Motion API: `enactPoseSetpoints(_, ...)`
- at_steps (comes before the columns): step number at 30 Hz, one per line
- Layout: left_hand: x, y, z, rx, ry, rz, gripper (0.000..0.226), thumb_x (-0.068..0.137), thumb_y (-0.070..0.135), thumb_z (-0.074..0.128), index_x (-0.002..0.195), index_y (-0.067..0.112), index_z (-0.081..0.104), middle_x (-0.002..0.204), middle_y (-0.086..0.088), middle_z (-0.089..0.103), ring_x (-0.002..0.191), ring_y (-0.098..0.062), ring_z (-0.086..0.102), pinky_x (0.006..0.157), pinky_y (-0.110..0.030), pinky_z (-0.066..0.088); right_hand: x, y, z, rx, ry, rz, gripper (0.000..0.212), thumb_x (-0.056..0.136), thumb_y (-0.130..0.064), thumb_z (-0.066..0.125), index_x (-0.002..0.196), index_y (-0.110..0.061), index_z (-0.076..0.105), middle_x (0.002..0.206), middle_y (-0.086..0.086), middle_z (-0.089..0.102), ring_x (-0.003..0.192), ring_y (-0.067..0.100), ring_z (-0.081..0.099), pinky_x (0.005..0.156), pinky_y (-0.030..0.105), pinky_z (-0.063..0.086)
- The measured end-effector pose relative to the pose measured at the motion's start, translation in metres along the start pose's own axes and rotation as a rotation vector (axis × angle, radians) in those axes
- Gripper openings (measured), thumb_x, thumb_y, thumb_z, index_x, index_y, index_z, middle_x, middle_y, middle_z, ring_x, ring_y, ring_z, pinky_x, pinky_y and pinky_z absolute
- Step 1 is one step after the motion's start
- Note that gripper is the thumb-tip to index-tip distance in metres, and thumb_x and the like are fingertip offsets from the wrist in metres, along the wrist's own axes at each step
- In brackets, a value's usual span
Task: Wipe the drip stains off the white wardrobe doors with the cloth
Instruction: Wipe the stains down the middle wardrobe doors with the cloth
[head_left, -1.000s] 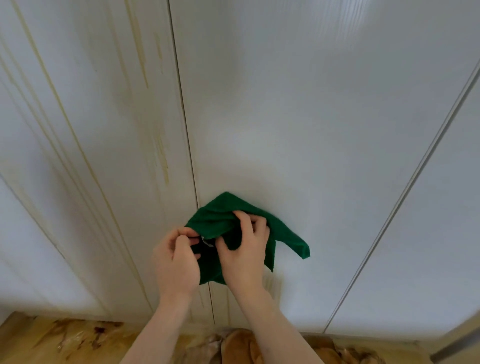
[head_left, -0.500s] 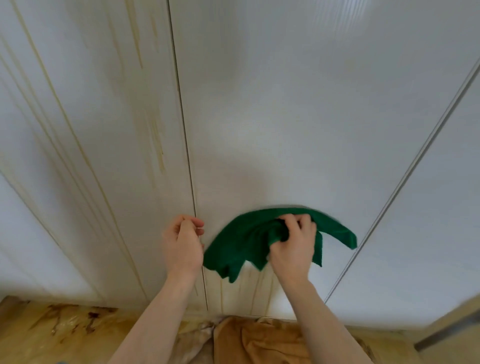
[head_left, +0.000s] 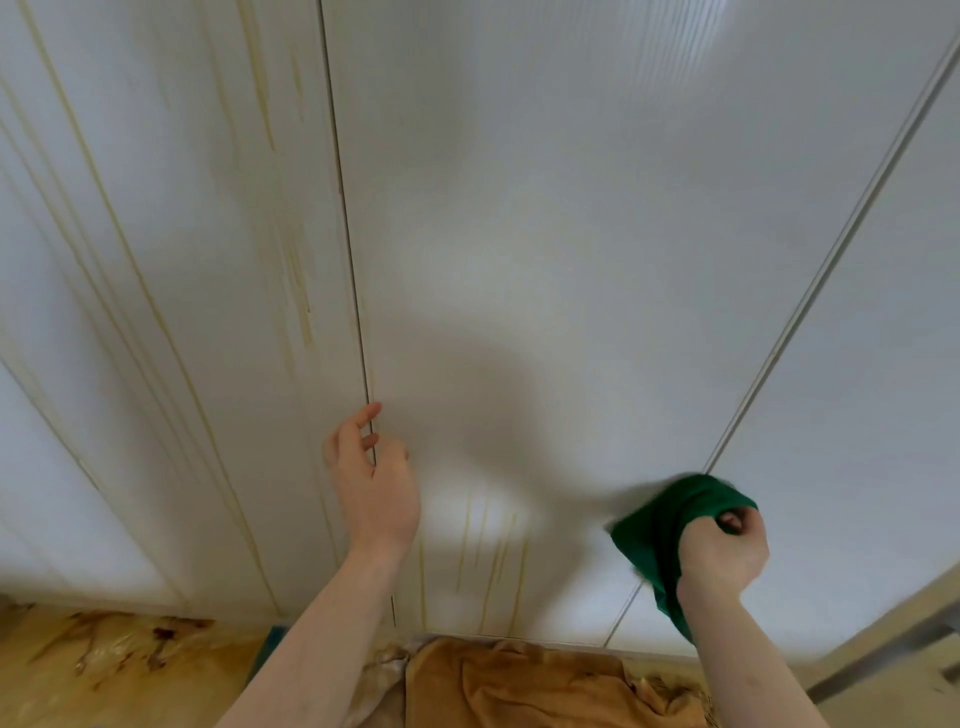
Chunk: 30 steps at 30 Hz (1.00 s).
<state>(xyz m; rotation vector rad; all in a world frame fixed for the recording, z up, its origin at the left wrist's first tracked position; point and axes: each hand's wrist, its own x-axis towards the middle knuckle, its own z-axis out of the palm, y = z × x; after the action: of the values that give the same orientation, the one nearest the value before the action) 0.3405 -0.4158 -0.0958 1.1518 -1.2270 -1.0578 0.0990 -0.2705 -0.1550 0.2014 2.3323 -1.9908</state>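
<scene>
Fig.: my right hand (head_left: 722, 551) w/ fingers curled tight round the bunched green cloth (head_left: 670, 525), pressed to the middle wardrobe door (head_left: 571, 234) by its right-hand seam. My left hand (head_left: 376, 478) holds nothing; fingers loosely bent, tips at the seam w/ the left door (head_left: 171, 260). Progress, as I judge it: upper middle door looks clean; short drips (head_left: 493, 540) low down (betw. my hands) remain, and the left door's long yellow streaks (head_left: 298, 280) look untouched.

We seem to be in a home, likely a bedroom: tall white wardrobe doors (head_left: 571, 234) fill our view from nine to three o'clock. At six o'clock a rumpled tan cloth (head_left: 519, 686) lies on stained plastic sheeting (head_left: 119, 654) over the floor.
</scene>
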Motion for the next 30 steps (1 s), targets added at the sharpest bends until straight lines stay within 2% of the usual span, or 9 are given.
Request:
enactPoseSetpoints(3, 0.002, -0.001, -0.002, -0.019, -0.011, 0.006, 0.043, 0.099, 0.006, 0.044, 0.136, 0.026, 0.054, 0.14, 0.002, 0.041, 0.123, -0.015, 0.048, 0.081, -0.008, 0.036, -0.014, -0.005, 0.015, 0.065, -0.01, 0.036, 0.02, 0.088, 0.006, 0.042, 0.091, -0.013, 0.047, 0.082, 0.0, 0.049, 0.084, 0.025, 0.048, 0.085, 0.033, 0.043)
enactPoseSetpoints(6, 0.006, -0.004, -0.008, -0.027, -0.018, 0.019, 0.047, 0.099, 0.008, 0.044, 0.139, 0.031, 0.052, 0.142, 0.011, 0.039, 0.127, -0.009, 0.045, 0.088, -0.013, 0.035, -0.039, -0.007, 0.035, 0.113, -0.029, 0.018, 0.021, 0.089, 0.006, 0.044, 0.1, -0.012, 0.05, 0.105, 0.01, 0.06, 0.096, 0.029, 0.058, 0.091, 0.035, 0.048)
enactPoseSetpoints(10, 0.012, -0.005, -0.019, -0.021, -0.036, 0.035, 0.051, 0.099, 0.007, 0.042, 0.142, 0.033, 0.049, 0.145, 0.015, 0.038, 0.13, -0.007, 0.042, 0.098, -0.018, 0.037, -0.081, -0.01, 0.063, 0.17, -0.076, 0.062, 0.028, 0.088, 0.007, 0.046, 0.106, -0.014, 0.048, 0.129, 0.01, 0.051, 0.103, 0.033, 0.056, 0.101, 0.053, 0.052)
enactPoseSetpoints(13, 0.016, -0.007, -0.027, -0.028, -0.045, 0.021, 0.052, 0.1, 0.008, 0.041, 0.145, 0.034, 0.047, 0.148, 0.017, 0.038, 0.132, -0.007, 0.041, 0.113, -0.035, 0.038, -0.109, -0.011, 0.081, 0.222, -0.12, 0.127, 0.029, 0.088, 0.007, 0.048, 0.107, -0.015, 0.045, 0.123, 0.003, 0.04, 0.102, 0.032, 0.052, 0.099, 0.057, 0.052)
enactPoseSetpoints(15, 0.019, -0.008, -0.032, -0.026, -0.052, 0.021, 0.052, 0.1, 0.009, 0.041, 0.145, 0.036, 0.046, 0.149, 0.018, 0.038, 0.133, -0.006, 0.04, 0.115, -0.039, 0.037, -0.127, -0.007, 0.093, 0.255, -0.143, 0.144, 0.026, 0.087, 0.007, 0.048, 0.103, -0.014, 0.045, 0.123, 0.005, 0.042, 0.099, 0.032, 0.053, 0.097, 0.057, 0.053)
enactPoseSetpoints(21, 0.028, -0.011, -0.045, -0.021, -0.046, 0.021, 0.051, 0.101, 0.012, 0.04, 0.146, 0.036, 0.047, 0.15, 0.014, 0.041, 0.135, -0.006, 0.04, 0.112, -0.033, 0.037, -0.186, 0.008, 0.132, 0.331, -0.33, 0.205, 0.036, 0.088, 0.006, 0.051, 0.094, -0.03, 0.053, 0.119, 0.011, 0.059, 0.098, 0.024, 0.061, 0.088, 0.038, 0.051)
enactPoseSetpoints(24, 0.032, -0.015, -0.049, -0.002, -0.048, 0.03, 0.049, 0.103, 0.014, 0.038, 0.147, 0.035, 0.046, 0.151, 0.011, 0.042, 0.136, -0.007, 0.041, 0.102, -0.021, 0.035, -0.213, 0.014, 0.147, 0.314, -0.451, 0.228, 0.032, 0.088, 0.006, 0.053, 0.095, -0.024, 0.059, 0.107, 0.006, 0.064, 0.102, 0.026, 0.062, 0.091, 0.038, 0.052)
enactPoseSetpoints(27, 0.034, -0.017, -0.05, 0.001, -0.048, 0.043, 0.049, 0.104, 0.015, 0.037, 0.147, 0.035, 0.045, 0.151, 0.011, 0.041, 0.137, -0.007, 0.039, 0.107, -0.025, 0.034, -0.229, 0.017, 0.159, 0.253, -0.589, 0.285, 0.024, 0.09, 0.002, 0.057, 0.096, -0.02, 0.064, 0.102, 0.006, 0.069, 0.098, 0.029, 0.066, 0.091, 0.045, 0.057)
enactPoseSetpoints(30, 0.033, -0.017, -0.046, 0.003, -0.054, 0.058, 0.048, 0.104, 0.014, 0.036, 0.145, 0.038, 0.046, 0.154, 0.015, 0.038, 0.138, -0.004, 0.037, 0.102, -0.02, 0.034, -0.23, 0.02, 0.165, 0.208, -0.687, 0.337, 0.024, 0.089, 0.002, 0.057, 0.1, -0.017, 0.066, 0.1, 0.012, 0.072, 0.094, 0.034, 0.069, 0.072, 0.038, 0.06)
